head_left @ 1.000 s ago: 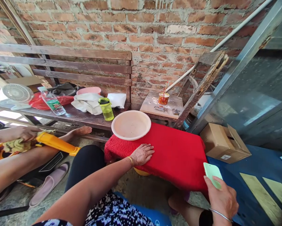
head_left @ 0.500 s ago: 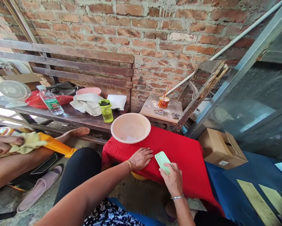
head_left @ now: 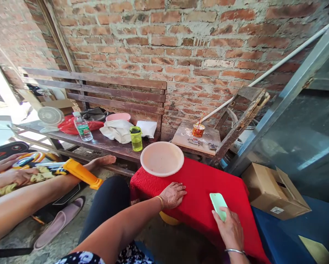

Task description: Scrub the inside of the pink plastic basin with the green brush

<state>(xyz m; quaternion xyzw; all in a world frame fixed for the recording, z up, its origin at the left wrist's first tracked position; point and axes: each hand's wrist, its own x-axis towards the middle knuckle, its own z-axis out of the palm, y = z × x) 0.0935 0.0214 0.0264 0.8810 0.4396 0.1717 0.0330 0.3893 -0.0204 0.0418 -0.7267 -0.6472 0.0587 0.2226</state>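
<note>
Right hand (head_left: 229,225) has moved farther from the basin (head_left: 162,158), grip closed on the green item (head_left: 217,201) right of the basin; left hand (head_left: 172,195) lies flat in front of it, presumably steadying the red cloth (head_left: 201,182).

Green slab (head_left: 218,202): lower part partly hidden by right grip (head_left: 230,227); kind unclear. Right forearm (head_left: 237,257) cut off by bottom edge. Left grip (head_left: 173,195): palm hidden, face down on red-covered worktop (head_left: 208,183). Yellow thing (head_left: 169,219) below worktop edge, upper part hidden. Co-worker (head_left: 35,200) cut off by left edge. Label (head_left: 277,210) on cardboard box (head_left: 266,189) too small to read. Metal cabinet (head_left: 299,150) cut off by right edge.
</note>
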